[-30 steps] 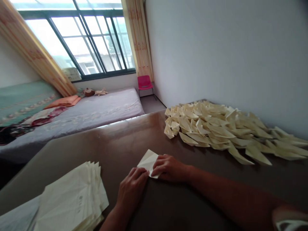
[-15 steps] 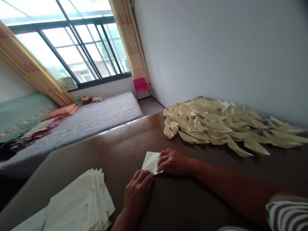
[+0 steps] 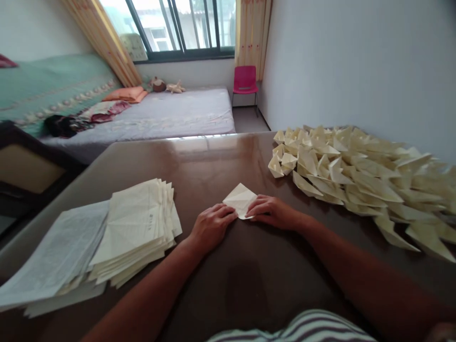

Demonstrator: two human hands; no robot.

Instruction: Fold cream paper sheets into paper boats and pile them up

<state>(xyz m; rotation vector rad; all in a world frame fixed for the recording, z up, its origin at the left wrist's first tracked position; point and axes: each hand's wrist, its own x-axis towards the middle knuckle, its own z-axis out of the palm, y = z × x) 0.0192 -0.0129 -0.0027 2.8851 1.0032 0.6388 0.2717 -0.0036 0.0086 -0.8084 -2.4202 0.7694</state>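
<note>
A small cream folded paper (image 3: 239, 199) lies on the dark brown table (image 3: 199, 161) in front of me. My left hand (image 3: 211, 226) presses on its near left edge with curled fingers. My right hand (image 3: 274, 212) holds down its right edge, fingers bent and together. Both hands rest on the tabletop and touch the paper. A stack of flat cream sheets (image 3: 138, 228) lies to the left of my left hand.
A big heap of folded cream paper shapes (image 3: 352, 175) covers the table's right side by the white wall. Printed sheets (image 3: 53, 256) lie at the far left. Beyond the table stand a bed (image 3: 160, 114), a pink chair (image 3: 245, 80) and a window.
The view has swung left and down, so the heap sits further right and the sheet stack shows fully. Both hands stay on the folded paper in much the same grip.
</note>
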